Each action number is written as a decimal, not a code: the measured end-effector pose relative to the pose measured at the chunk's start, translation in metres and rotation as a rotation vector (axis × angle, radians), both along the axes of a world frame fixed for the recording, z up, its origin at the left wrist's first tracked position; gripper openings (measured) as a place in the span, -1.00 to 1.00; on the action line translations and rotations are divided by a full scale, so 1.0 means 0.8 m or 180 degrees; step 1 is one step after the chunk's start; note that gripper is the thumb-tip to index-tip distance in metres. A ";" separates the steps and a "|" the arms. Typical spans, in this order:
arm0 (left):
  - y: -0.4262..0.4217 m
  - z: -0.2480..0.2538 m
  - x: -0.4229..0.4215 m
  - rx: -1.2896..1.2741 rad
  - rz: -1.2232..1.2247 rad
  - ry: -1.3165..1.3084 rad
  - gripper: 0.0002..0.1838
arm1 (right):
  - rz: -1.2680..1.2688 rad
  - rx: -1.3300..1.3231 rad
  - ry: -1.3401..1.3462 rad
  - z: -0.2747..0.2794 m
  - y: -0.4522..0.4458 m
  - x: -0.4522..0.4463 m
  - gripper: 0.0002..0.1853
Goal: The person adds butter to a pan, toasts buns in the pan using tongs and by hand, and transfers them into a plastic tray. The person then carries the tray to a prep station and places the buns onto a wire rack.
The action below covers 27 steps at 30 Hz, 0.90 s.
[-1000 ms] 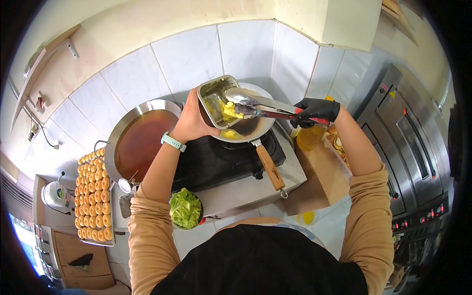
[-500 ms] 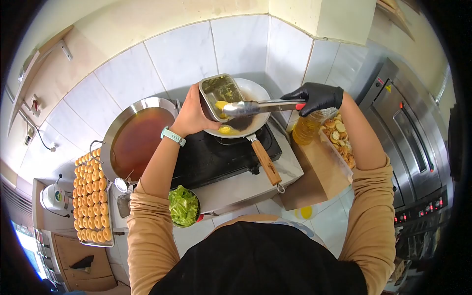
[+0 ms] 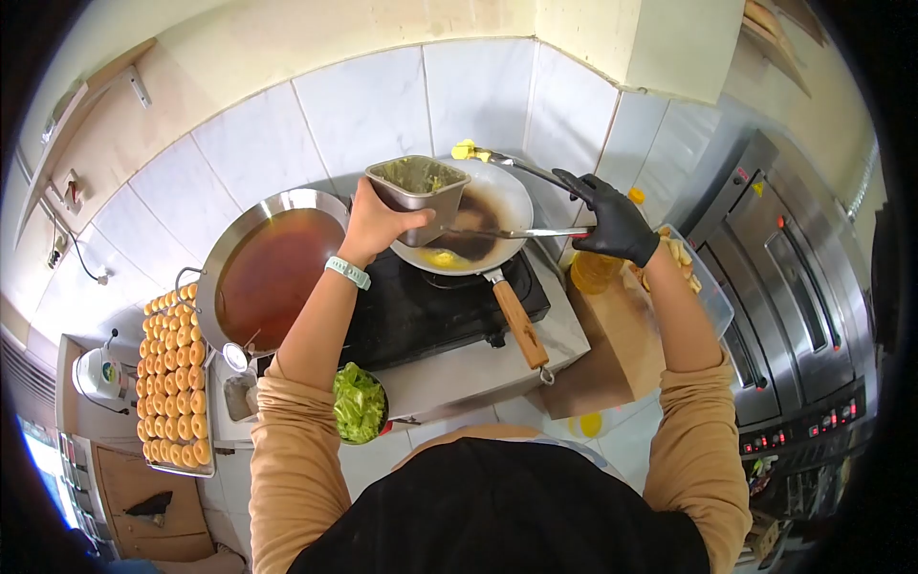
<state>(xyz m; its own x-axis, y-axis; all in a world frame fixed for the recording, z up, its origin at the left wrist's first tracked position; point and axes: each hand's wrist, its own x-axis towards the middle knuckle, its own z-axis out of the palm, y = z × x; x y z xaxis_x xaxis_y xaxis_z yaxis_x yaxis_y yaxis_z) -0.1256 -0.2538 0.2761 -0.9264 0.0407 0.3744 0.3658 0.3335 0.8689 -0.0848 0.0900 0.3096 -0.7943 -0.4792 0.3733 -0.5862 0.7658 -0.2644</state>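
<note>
My left hand [image 3: 376, 226], bare with a watch at the wrist, is closed round a rectangular metal container [image 3: 438, 212] whose inside is smeared with yellow-green residue. The container is tilted over the left side of a frying pan [image 3: 513, 201]. Closed on metal tongs [image 3: 543, 232], my right hand [image 3: 612, 218] wears a black glove. The tongs' arms are spread wide. A yellow lump [image 3: 465, 150] like butter clings to the upper tip; the lower tip reaches to the container. In the pan, another yellow lump [image 3: 445, 258] lies beside a dark brown patch.
The pan stands on a black stove [image 3: 411, 320], its wooden handle [image 3: 521, 325] pointing toward me. Left is a wide pot of reddish-brown liquid [image 3: 277, 273], then a tray of ring-shaped dough [image 3: 177, 383]. Lettuce [image 3: 360, 404] sits in front; an oil container [image 3: 595, 272] and an oven [image 3: 779, 268] are right.
The tongs have spread apart, and one tip has swung up and away from the container, carrying a yellow lump. The container has shifted slightly down and tipped.
</note>
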 end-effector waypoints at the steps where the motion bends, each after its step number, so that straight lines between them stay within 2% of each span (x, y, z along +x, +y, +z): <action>1: 0.000 -0.001 -0.004 0.0064 -0.0008 -0.0040 -0.10 | -0.0033 0.0110 0.0244 -0.002 -0.003 0.003 -0.09; 5: 0.010 0.016 -0.002 0.0029 -0.0116 -0.0069 -0.07 | -0.0036 0.0598 0.0775 -0.004 -0.024 0.003 -0.13; 8: 0.011 0.007 -0.018 -0.0700 0.0579 0.0353 -0.06 | -0.0465 0.1257 0.1004 -0.002 -0.036 0.011 -0.15; 11: 0.007 0.007 -0.021 -0.0562 0.0669 0.0296 -0.02 | -0.0665 0.1291 0.1003 -0.007 -0.034 0.017 -0.14; 14: 0.006 -0.001 -0.020 -0.0840 0.0854 0.0535 0.00 | -0.0764 0.1486 0.1005 -0.001 -0.023 0.022 -0.16; 17: -0.002 0.004 -0.013 -0.1153 0.0861 0.0986 0.01 | -0.0712 0.1395 0.1133 0.004 -0.002 0.022 -0.18; 20: -0.005 0.009 -0.012 -0.1594 0.0457 0.1368 0.01 | -0.0605 0.1531 0.1240 0.037 -0.011 0.023 -0.20; 24: 0.007 0.010 -0.014 -0.2031 0.0247 0.1606 0.04 | -0.0176 0.2069 0.1373 0.071 -0.044 -0.001 -0.29; 27: 0.016 0.012 -0.020 -0.2143 0.0196 0.1683 0.04 | 0.0163 0.2174 0.1788 0.066 -0.062 -0.037 -0.49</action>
<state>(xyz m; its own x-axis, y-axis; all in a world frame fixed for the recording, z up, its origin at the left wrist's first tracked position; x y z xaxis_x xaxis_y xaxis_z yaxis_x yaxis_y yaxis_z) -0.1417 -0.2413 0.2854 -0.6448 0.3647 0.6717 0.6313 0.7496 0.1990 -0.1141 0.0405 0.3622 -0.5511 -0.7702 0.3211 -0.5298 0.6203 0.5784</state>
